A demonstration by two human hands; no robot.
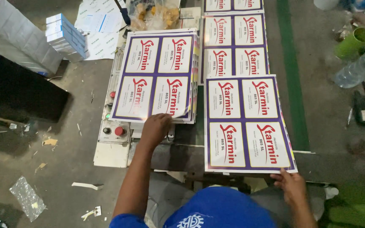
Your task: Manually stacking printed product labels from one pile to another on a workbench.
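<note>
The person leans over a work table. The left hand (156, 126) rests on the near edge of a stack of printed sheets (157, 71), with fingers curled over the bottom corner, where the top sheet lifts a little. I think it is pinching that corner, but the fingertips are hidden, so I cannot be sure.

The right hand (291, 185) holds the near right corner of one loose sheet (248, 124), thumb on top. That sheet lies straight ahead of the hand, its long side running away from the person. The right hand is the nearer one to it; the stack lies to its left, just beside it.

Each sheet shows four white labels with purple borders. Beyond the loose sheet lie two more sheets (234, 40) in a row, so three in that line. A control panel (114, 126) with red buttons sits left of the stack. A green cup (353, 42) and a clear bottle (360, 67) lie far right.
</note>
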